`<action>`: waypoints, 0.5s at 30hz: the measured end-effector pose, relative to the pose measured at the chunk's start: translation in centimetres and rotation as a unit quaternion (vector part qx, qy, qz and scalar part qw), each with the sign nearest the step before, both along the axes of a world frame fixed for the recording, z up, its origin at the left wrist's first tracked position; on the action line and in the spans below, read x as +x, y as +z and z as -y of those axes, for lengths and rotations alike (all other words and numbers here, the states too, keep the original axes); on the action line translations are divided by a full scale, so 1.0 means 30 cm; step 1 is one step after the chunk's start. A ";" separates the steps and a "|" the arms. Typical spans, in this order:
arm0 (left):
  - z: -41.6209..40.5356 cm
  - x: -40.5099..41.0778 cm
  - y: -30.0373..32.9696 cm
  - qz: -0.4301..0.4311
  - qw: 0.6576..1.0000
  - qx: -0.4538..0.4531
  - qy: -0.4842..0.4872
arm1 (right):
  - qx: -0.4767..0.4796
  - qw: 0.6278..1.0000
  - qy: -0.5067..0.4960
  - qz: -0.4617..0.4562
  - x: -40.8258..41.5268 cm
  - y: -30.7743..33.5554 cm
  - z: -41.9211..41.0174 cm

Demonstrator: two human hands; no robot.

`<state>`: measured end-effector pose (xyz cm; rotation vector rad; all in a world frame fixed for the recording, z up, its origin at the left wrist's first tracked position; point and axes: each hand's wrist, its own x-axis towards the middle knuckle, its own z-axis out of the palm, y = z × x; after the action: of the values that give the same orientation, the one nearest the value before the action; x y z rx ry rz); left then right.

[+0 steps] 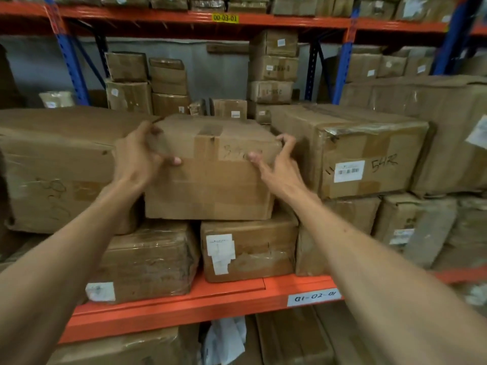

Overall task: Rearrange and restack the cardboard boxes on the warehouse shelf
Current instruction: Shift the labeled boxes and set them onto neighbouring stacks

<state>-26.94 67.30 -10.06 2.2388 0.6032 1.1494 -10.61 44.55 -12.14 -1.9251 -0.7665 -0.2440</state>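
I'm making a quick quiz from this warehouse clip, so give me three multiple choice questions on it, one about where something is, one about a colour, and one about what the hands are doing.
1. Where does the middle box sit?
A. On the floor
B. On top of two lower boxes
C. On the upper shelf

2. What colour is the shelf beam with the handwritten label?
A. Orange
B. Green
C. White

3. What is the state of the hands?
A. Both hang away from the shelf
B. Both are at the middle box's upper corners
C. One holds a tape roll

Answers: 1 B, its base rests across the wrapped box and the box with the white sticker. 2 A, the beam is plainly orange. 3 B, the left hand clasps the left corner and the right hand curls its fingers at the right corner.
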 end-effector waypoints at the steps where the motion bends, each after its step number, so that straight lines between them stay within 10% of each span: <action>1: -0.009 -0.012 -0.019 -0.017 1.000 0.002 0.006 | 0.002 1.000 -0.012 0.002 -0.009 -0.045 -0.012; 15: 0.103 -0.040 -0.103 0.065 0.998 0.024 -0.001 | 0.046 0.992 -0.087 0.075 -0.010 -0.029 0.140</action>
<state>-28.14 64.21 -13.14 2.1843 0.5247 1.3085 -10.90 40.35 -13.01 -1.9029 -0.6722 -0.5278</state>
